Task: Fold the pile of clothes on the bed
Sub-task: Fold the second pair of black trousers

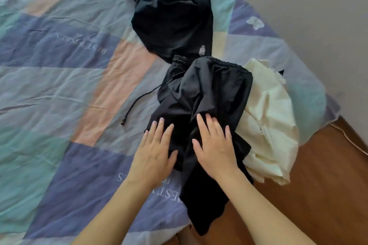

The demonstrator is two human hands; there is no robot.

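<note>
Both hands, left hand [154, 153] and right hand [216, 150], press flat with fingers straight and spread on the black trousers [211, 93]; smoothing outward before folding would likely remove creases.

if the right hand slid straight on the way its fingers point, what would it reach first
The right hand lies flat on the black drawstring pants, fingers pointing up the bed. Sliding on, it would probably cross more of the pants and reach their gathered waistband first, then likely the black garment beyond.

Black trousers [209, 93], cream cloth [268, 117], pastel patchwork bedsheet [59, 85].
</note>
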